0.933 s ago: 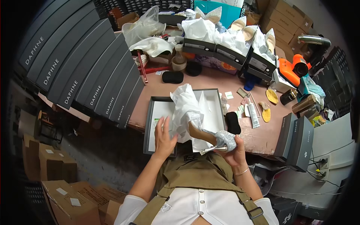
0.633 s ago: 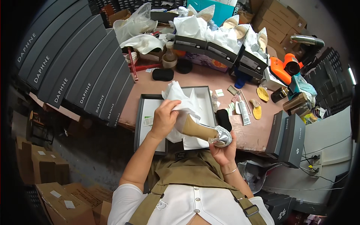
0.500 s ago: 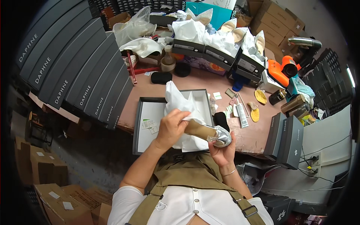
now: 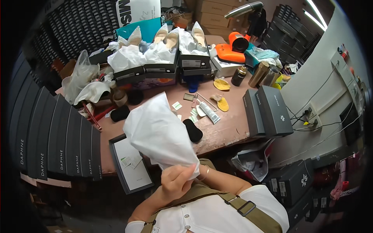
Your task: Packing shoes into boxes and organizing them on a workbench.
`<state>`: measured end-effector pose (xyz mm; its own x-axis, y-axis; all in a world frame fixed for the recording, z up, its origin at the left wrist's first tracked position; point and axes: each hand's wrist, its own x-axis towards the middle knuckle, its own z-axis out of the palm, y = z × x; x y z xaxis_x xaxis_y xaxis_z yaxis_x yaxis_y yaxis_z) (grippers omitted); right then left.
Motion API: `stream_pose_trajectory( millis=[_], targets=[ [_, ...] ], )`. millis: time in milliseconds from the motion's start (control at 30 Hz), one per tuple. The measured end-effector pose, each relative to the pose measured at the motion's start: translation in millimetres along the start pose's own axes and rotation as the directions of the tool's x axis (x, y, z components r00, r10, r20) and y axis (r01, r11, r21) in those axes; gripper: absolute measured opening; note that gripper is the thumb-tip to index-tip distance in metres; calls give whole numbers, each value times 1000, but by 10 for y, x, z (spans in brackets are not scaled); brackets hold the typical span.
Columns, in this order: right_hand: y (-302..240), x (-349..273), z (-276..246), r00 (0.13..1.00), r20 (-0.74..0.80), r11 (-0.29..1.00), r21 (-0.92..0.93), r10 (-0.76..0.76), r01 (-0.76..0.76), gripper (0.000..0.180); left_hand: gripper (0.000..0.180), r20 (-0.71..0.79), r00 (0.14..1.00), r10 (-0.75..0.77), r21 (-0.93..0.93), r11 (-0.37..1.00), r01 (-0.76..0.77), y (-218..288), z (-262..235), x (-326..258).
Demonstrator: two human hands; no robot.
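The left hand [image 4: 176, 183] is raised close to the chest, fingers [image 4: 182, 173] curled tight around the gathered bottom of a white tissue sheet [image 4: 159, 132]. The sheet fans upward, hiding part of the open box [image 4: 130, 163] on the tabletop [image 4: 229, 128]. The right hand sits behind the sheet; only its wrist with a bracelet [image 4: 206, 173] shows, so its grip cannot be told.

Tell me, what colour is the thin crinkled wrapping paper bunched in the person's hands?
White, the wrapping paper shows best in the head view.
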<state>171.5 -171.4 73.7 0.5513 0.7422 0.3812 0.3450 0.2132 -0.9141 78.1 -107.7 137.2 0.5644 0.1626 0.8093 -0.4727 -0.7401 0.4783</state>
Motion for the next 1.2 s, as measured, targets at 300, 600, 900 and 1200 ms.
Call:
stream_pose_trajectory(
  millis=[300, 600, 900, 1200],
  targets=[
    [434, 114, 188, 918, 273, 845, 378, 289, -378, 36, 48, 188, 975, -122, -18, 992, 128, -112, -78, -368],
    [0, 56, 657, 815, 544, 970, -9, -199, 243, 41, 66, -121, 120, -985, -830, 167, 532, -563, -925, -1246],
    [440, 428, -369, 720, 480, 222, 733, 502, -643, 55, 79, 12, 537, -844, -521, 453, 724, -1288, -908, -189],
    [803, 216, -897, 753, 96, 567, 597, 652, -567, 56, 36, 349, 671, -654, -173, 659, 732, -1711, 604, -302]
  ],
)
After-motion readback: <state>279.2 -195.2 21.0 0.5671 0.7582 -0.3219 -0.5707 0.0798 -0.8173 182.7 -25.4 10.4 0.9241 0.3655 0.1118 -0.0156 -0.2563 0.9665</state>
